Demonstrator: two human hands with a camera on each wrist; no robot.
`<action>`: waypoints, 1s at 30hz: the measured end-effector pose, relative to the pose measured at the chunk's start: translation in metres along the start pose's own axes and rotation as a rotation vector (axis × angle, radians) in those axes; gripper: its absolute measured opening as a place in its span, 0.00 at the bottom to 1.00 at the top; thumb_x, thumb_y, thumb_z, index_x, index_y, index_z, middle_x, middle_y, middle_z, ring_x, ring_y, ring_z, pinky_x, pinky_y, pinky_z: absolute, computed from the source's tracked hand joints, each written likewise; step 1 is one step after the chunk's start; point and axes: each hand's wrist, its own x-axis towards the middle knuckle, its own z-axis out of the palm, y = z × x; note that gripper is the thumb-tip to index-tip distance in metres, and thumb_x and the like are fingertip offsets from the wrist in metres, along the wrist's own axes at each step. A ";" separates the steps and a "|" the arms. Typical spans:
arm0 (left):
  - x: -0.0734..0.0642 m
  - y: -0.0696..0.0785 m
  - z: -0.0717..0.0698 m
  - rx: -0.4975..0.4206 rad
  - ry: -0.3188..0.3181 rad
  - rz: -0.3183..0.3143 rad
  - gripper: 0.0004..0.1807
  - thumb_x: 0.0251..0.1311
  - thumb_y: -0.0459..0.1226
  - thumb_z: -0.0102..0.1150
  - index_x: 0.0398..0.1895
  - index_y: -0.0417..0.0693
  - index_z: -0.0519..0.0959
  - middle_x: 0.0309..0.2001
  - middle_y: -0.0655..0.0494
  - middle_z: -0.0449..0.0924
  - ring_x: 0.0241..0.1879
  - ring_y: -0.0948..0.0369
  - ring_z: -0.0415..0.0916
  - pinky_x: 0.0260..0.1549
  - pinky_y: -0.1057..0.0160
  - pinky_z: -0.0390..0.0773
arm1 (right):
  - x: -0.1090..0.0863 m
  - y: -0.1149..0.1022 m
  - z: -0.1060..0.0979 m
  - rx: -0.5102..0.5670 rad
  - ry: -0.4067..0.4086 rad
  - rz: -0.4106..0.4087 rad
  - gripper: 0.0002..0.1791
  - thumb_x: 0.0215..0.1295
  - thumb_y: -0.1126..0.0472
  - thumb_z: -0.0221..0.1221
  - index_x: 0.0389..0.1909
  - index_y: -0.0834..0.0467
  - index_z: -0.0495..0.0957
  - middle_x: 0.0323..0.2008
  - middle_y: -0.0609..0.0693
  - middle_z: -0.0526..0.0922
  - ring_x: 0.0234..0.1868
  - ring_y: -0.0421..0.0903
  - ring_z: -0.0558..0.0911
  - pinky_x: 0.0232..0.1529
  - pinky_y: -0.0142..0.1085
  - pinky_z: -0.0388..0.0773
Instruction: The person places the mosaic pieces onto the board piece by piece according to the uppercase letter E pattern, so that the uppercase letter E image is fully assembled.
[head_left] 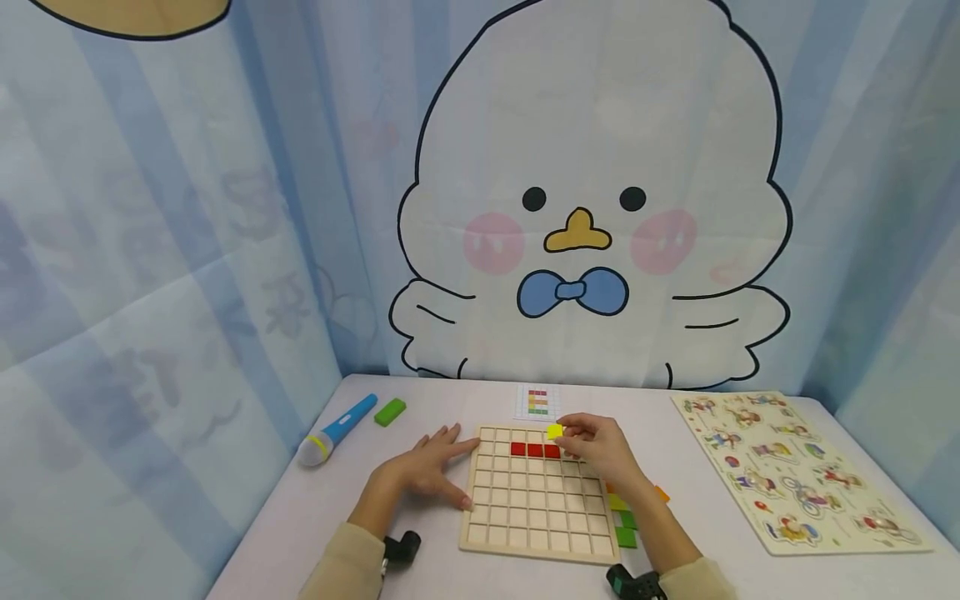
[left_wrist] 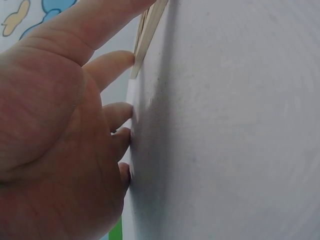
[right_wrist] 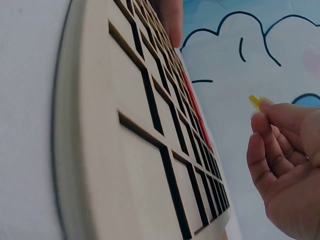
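Observation:
A wooden grid board (head_left: pixel 538 497) lies on the table, its square cells marked off by thin strips. Three red tiles (head_left: pixel 535 450) sit side by side in a row near its far edge. My right hand (head_left: pixel 604 450) pinches a yellow tile (head_left: pixel 554 432) between thumb and fingertips above the far part of the board. In the right wrist view that tile (right_wrist: pixel 254 101) is held up, apart from the grid. With fingers spread, my left hand (head_left: pixel 422 467) rests on the table and touches the board's left edge with thumb and index finger.
A small card with a coloured pattern (head_left: pixel 537 402) lies behind the board. Green tiles (head_left: pixel 627 537), with yellow and orange ones, lie along its right side, partly behind my forearm. A blue toy microphone (head_left: pixel 341 429) and green block (head_left: pixel 390 412) are left; a picture board (head_left: pixel 795 475) lies right.

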 end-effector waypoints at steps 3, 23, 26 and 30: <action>0.000 -0.001 0.000 0.002 0.000 -0.008 0.58 0.46 0.61 0.79 0.81 0.67 0.61 0.85 0.43 0.42 0.85 0.44 0.35 0.82 0.38 0.38 | 0.002 0.000 0.008 -0.014 -0.018 -0.005 0.18 0.65 0.65 0.70 0.54 0.67 0.83 0.36 0.55 0.83 0.31 0.45 0.81 0.33 0.32 0.84; -0.002 0.001 -0.003 0.009 0.002 0.002 0.58 0.46 0.61 0.79 0.82 0.66 0.61 0.85 0.43 0.42 0.85 0.43 0.35 0.82 0.38 0.38 | 0.004 0.021 0.046 -0.056 -0.136 -0.095 0.14 0.64 0.61 0.72 0.50 0.59 0.86 0.33 0.52 0.82 0.28 0.39 0.75 0.28 0.26 0.73; -0.001 0.001 -0.002 0.012 0.003 -0.002 0.58 0.46 0.61 0.79 0.81 0.67 0.61 0.85 0.43 0.42 0.85 0.43 0.35 0.81 0.38 0.39 | 0.004 0.020 0.047 -0.096 -0.137 -0.100 0.12 0.64 0.62 0.72 0.48 0.59 0.86 0.32 0.50 0.82 0.28 0.40 0.75 0.27 0.26 0.71; -0.001 0.002 -0.001 0.011 -0.002 -0.015 0.57 0.46 0.61 0.79 0.81 0.68 0.61 0.85 0.43 0.42 0.85 0.44 0.36 0.82 0.38 0.39 | 0.002 0.019 0.049 -0.167 -0.143 -0.121 0.12 0.64 0.61 0.72 0.46 0.59 0.86 0.31 0.48 0.82 0.28 0.40 0.75 0.28 0.27 0.73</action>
